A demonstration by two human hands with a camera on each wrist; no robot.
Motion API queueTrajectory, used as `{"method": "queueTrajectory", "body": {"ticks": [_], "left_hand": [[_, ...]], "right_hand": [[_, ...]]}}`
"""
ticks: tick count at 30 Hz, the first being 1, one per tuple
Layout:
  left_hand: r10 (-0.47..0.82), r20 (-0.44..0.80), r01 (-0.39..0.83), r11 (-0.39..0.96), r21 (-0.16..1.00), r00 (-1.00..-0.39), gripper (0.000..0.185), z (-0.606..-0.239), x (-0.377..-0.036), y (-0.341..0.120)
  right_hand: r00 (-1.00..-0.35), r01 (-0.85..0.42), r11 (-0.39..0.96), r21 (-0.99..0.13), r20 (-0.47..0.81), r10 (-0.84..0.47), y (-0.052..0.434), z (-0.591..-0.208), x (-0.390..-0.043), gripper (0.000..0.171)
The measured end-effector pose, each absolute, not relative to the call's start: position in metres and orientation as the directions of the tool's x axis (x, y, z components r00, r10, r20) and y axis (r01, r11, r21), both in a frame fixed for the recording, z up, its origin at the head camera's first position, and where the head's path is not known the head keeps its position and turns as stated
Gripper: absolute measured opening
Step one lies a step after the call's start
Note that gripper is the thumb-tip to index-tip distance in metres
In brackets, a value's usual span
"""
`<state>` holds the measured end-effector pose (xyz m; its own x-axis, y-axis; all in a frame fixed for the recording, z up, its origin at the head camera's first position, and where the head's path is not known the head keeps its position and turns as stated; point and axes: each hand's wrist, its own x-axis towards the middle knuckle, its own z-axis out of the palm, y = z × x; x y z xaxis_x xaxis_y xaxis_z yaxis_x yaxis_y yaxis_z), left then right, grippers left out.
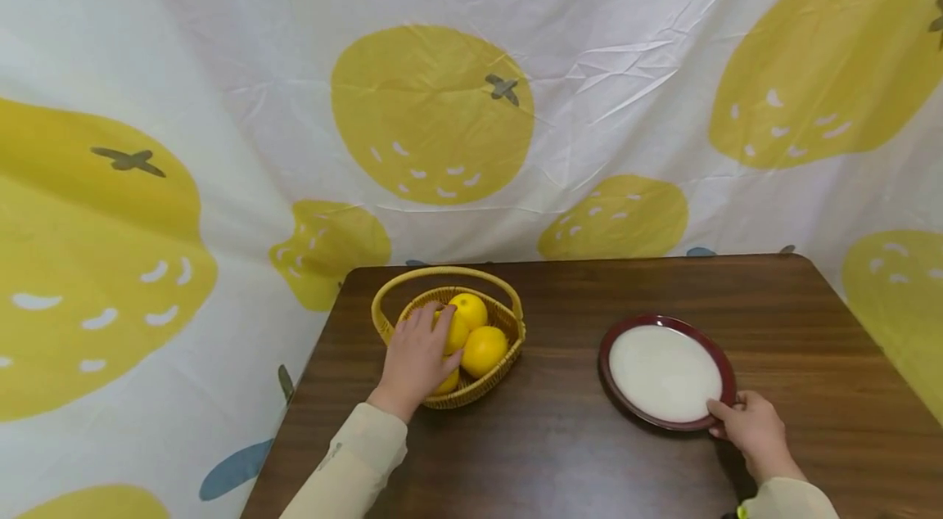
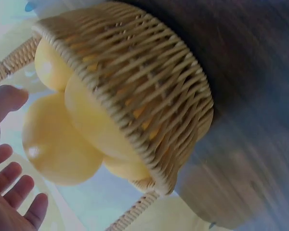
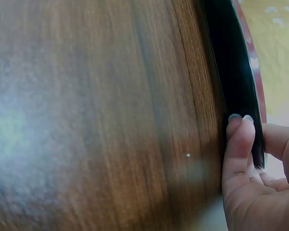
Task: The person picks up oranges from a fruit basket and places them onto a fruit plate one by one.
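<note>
My left hand (image 1: 415,359) reaches over a wicker basket (image 1: 471,398), its fingers spread above one round yellow fruit (image 1: 454,332). In the left wrist view, thumb and fingers stand apart beside the large yellow fruit (image 2: 58,139), not closed round it. More yellow citrus fruits (image 1: 485,350) lie in the basket, partly hidden by the hand. On the right, my right hand (image 1: 756,430) pinches the near right rim of a white plate (image 1: 663,372) with a dark red border. Its thumb lies on top of the rim, and its fingertips (image 3: 242,139) show against the dark underside.
The brown wooden table (image 1: 560,421) has rounded far corners. Over the basket arches a wicker handle (image 1: 449,272). Behind and beside the table hangs a white cloth (image 1: 589,118) printed with yellow fruit.
</note>
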<state>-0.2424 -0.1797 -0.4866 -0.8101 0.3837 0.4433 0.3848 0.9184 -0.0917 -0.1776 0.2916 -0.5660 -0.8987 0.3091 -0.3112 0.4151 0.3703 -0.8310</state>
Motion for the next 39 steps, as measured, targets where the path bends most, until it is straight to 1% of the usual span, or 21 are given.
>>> {"method": "queueTrajectory", "body": {"ticks": [3,7,10,16,26,33,39], "left_hand": [[0.371,0.394,0.370,0.926,-0.081,-0.841,0.078,-0.484,-0.246,-0.182],[0.364,0.324,0.358,0.930,-0.081,-0.873,0.086,-0.482,-0.249,-0.186],[0.366,0.274,0.358,0.930,-0.080,-0.889,0.088,-0.481,-0.250,-0.189],[0.358,0.215,0.348,0.934,-0.085,-0.908,0.088,-0.480,-0.252,-0.192],[0.359,0.221,0.349,0.933,-0.086,-0.907,0.082,-0.490,-0.254,-0.193],[0.330,0.230,0.318,0.944,-0.089,-0.915,0.076,-0.494,-0.255,-0.189],[0.311,0.235,0.304,0.950,-0.068,-0.921,0.075,-0.496,-0.255,-0.186]], "right_hand": [[-0.895,0.424,0.362,-0.830,-0.322,0.308,0.293,-0.567,-0.178,0.037],[-0.892,0.431,0.358,-0.828,-0.333,0.305,0.293,-0.568,-0.178,0.040],[-0.894,0.429,0.364,-0.827,-0.331,0.303,0.292,-0.570,-0.177,0.043],[-0.901,0.418,0.374,-0.828,-0.323,0.291,0.287,-0.568,-0.178,0.041],[-0.896,0.433,0.386,-0.814,-0.342,0.284,0.281,-0.566,-0.175,0.039],[-0.899,0.424,0.378,-0.823,-0.332,0.285,0.280,-0.566,-0.176,0.040],[-0.903,0.418,0.367,-0.831,-0.333,0.272,0.282,-0.568,-0.177,0.046]]}}
